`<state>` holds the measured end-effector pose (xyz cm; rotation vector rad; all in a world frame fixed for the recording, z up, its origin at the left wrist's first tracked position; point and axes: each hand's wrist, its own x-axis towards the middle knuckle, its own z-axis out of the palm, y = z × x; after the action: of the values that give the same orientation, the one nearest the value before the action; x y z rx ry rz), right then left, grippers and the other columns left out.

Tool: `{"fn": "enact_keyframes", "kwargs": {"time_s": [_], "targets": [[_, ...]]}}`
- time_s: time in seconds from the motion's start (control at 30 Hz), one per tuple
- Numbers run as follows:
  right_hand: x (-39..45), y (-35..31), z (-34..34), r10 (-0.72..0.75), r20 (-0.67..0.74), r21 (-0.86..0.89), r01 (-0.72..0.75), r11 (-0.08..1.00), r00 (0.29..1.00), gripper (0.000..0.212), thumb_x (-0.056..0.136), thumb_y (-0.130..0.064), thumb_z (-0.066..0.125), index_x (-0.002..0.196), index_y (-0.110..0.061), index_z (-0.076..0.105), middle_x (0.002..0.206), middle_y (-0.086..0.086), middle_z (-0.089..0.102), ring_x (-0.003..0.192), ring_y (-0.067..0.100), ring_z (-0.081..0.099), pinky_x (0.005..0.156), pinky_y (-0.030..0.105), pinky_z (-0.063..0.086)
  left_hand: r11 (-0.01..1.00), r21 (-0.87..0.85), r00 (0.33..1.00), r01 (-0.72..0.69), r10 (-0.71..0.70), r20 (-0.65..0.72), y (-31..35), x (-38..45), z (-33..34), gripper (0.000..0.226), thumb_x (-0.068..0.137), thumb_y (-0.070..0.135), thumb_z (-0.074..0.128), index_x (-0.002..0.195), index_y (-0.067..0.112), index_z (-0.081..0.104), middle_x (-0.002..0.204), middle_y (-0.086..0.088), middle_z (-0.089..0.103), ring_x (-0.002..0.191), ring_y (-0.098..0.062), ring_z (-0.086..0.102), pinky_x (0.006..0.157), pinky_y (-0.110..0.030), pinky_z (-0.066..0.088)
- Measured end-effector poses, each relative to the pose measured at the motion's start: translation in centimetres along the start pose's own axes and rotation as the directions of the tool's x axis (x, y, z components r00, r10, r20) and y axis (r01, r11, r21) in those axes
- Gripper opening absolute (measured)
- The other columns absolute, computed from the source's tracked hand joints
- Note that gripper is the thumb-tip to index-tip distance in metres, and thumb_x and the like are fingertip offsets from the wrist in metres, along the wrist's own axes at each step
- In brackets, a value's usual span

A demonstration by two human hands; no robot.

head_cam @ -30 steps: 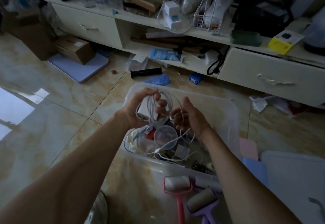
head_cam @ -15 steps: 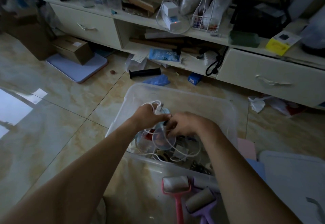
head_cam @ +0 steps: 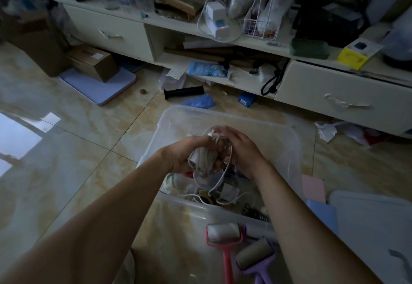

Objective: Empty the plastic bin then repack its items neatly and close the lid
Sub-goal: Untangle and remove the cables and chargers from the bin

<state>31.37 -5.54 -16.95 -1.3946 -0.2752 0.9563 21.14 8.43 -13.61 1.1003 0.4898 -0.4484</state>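
Note:
A clear plastic bin (head_cam: 223, 114) stands open on the tiled floor in front of me. Above its middle, my left hand (head_cam: 187, 154) grips a white charger with its cable wound in a bundle (head_cam: 206, 156). My right hand (head_cam: 240, 150) holds the same bundle from the right, and a loose loop of cable hangs down into the bin. White cables, a small white adapter (head_cam: 227, 193), a tape roll and other small items lie at the bin's near end. The bin's pale lid (head_cam: 374, 228) lies flat on the floor at the right.
A pink lint roller (head_cam: 224, 239) and a purple lint roller (head_cam: 256, 254) lie just in front of the bin. A cluttered cream cabinet (head_cam: 334, 96) runs along the back. A black tube (head_cam: 184, 92), a blue bag and a cardboard box (head_cam: 93, 60) sit on the floor behind.
Both hands dipped into the bin with loose white cable, then rose again. The cable is now wound into a tight bundle around the charger between both hands.

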Motion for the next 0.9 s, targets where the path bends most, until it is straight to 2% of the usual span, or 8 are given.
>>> {"fn": "enact_keyframes", "kwargs": {"time_s": [0.2,0.3,0.43,0.53,0.67,0.77,0.83,0.9], "targets": [[-1.0,-0.8,1.1,0.305,0.269,0.255,-0.373,0.892,0.914,0.088,0.088,-0.082,0.033,0.116,-0.009,0.073,0.100,0.015,0.074,0.095,0.031,0.071,0.086,0.045,0.055,0.947,-0.302,0.993,-0.105,0.119,0.027,-0.4,-0.3,0.1,0.030,0.088,0.016,0.035,0.114,0.007,0.047,0.087,-0.016,0.065,0.073,-0.027,0.067,0.063,-0.034,0.058],[-0.5,-0.4,1.6,0.307,0.045,0.095,-0.310,0.946,0.951,0.078,0.087,-0.082,0.034,0.087,-0.019,0.079,0.088,0.009,0.076,0.085,0.026,0.071,0.076,0.037,0.055,0.956,-0.280,0.997,-0.082,0.079,-0.023,-0.9,0.4,0.4,0.032,0.085,0.018,0.043,0.112,0.003,0.053,0.092,-0.021,0.065,0.077,-0.031,0.068,0.067,-0.038,0.059],[0.5,0.8,1.9,0.168,-0.282,0.006,-0.173,0.985,0.945,0.058,0.096,-0.064,0.044,0.076,-0.019,0.075,0.084,0.005,0.076,0.083,0.024,0.070,0.069,0.034,0.055,0.973,-0.210,0.992,-0.094,0.075,-0.098,-1.1,1.8,1.1,0.036,0.078,0.019,0.065,0.107,-0.002,0.060,0.106,-0.028,0.056,0.094,-0.037,0.058,0.106,-0.056,0.040],[1.0,1.8,1.6,0.187,-0.335,0.142,-0.147,0.979,0.924,0.051,0.091,-0.060,0.056,0.096,-0.015,0.077,0.096,0.010,0.077,0.092,0.029,0.073,0.081,0.043,0.059,0.985,-0.158,0.991,-0.072,0.053,-0.122,-0.6,2.2,1.4,0.033,0.075,0.022,0.070,0.101,0.002,0.067,0.098,-0.023,0.063,0.084,-0.031,0.062,0.087,-0.043,0.050],[1.2,2.0,0.1,0.294,-0.201,0.276,-0.234,0.932,0.934,0.043,0.094,-0.051,0.054,0.099,-0.012,0.073,0.096,0.011,0.074,0.093,0.029,0.070,0.086,0.039,0.055,0.993,-0.117,0.991,0.004,-0.020,-0.135,-1.2,1.6,0.7,0.040,0.086,0.018,0.064,0.119,-0.004,0.062,0.110,-0.027,0.062,0.089,-0.032,0.064,0.081,-0.038,0.056],[0.9,2.3,-0.3,0.343,-0.027,0.166,-0.335,0.928,0.939,0.072,0.094,-0.068,0.041,0.114,-0.006,0.073,0.110,0.018,0.072,0.108,0.034,0.067,0.104,0.047,0.048,0.994,-0.078,0.995,0.075,-0.080,-0.064,-1.7,0.9,0.3,0.035,0.085,0.013,0.061,0.116,-0.003,0.061,0.103,-0.024,0.064,0.083,-0.030,0.066,0.074,-0.034,0.058],[0.5,2.2,0.1,0.376,0.043,0.131,-0.378,0.916,0.926,0.080,0.092,-0.074,0.037,0.115,-0.006,0.073,0.104,0.016,0.074,0.099,0.031,0.070,0.093,0.043,0.055,0.991,-0.068,0.993,0.115,-0.117,-0.020,-1.8,0.5,0.3,0.040,0.076,0.015,0.064,0.113,-0.002,0.062,0.098,-0.023,0.066,0.079,-0.030,0.068,0.071,-0.033,0.060],[-0.1,1.8,0.6,0.379,0.015,0.100,-0.378,0.920,0.925,0.072,0.094,-0.072,0.037,0.088,-0.012,0.077,0.070,0.005,0.069,0.060,0.017,0.065,0.053,0.026,0.052,0.991,-0.050,0.992,0.123,-0.123,-0.002,-1.8,0.7,0.3,0.040,0.074,0.016,0.064,0.110,-0.002,0.064,0.096,-0.022,0.068,0.080,-0.030,0.069,0.072,-0.034,0.059]]}}
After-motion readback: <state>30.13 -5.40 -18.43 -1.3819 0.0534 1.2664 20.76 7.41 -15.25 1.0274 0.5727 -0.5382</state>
